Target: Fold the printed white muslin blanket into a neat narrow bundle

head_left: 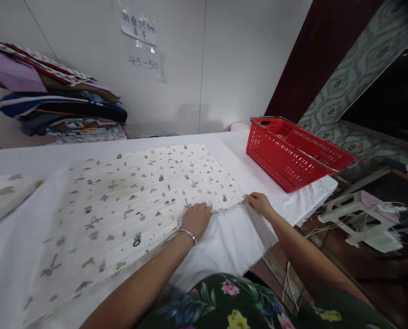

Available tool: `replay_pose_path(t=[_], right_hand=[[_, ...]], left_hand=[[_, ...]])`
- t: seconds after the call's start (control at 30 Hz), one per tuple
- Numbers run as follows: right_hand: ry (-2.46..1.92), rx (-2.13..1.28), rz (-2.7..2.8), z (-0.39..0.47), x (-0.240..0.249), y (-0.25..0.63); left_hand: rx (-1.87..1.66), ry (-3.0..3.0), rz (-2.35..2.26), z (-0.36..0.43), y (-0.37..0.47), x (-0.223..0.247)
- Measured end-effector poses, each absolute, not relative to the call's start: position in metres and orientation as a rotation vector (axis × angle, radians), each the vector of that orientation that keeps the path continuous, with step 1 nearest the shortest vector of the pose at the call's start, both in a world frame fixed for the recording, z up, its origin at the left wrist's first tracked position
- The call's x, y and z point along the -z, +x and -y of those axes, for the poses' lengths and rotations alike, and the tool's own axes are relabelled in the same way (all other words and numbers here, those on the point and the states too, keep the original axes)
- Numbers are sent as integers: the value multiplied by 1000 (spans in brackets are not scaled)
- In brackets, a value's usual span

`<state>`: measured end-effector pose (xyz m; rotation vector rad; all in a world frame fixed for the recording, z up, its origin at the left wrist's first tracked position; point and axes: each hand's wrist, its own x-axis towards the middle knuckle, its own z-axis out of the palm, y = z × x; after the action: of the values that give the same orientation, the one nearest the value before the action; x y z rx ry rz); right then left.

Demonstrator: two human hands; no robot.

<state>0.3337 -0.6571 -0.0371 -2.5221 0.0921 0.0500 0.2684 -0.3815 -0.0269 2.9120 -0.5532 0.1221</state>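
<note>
A white cloth printed with small plants and figures (145, 192) lies spread out on the white-covered table. My left hand (197, 220), with a bracelet at its wrist, rests palm down on the cloth by its near edge, fingers laid forward on the fabric. At the cloth's near right corner, my right hand (258, 202) pinches the fabric between thumb and fingers. The near edge runs slightly wrinkled between both hands and on toward the lower left.
A red plastic basket (286, 153) stands at the table's right end. Folded fabrics (63, 100) are piled at the back left. Another printed cloth (8, 194) lies at the left edge. A white stool (365, 219) with cables stands on the floor at right.
</note>
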Motion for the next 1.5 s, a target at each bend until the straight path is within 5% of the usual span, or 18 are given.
replay_pose_path(t=[1.5], right_hand=[[-2759, -172, -64, 636, 9, 361]], left_hand=[[-179, 2901, 628, 379, 255, 29]])
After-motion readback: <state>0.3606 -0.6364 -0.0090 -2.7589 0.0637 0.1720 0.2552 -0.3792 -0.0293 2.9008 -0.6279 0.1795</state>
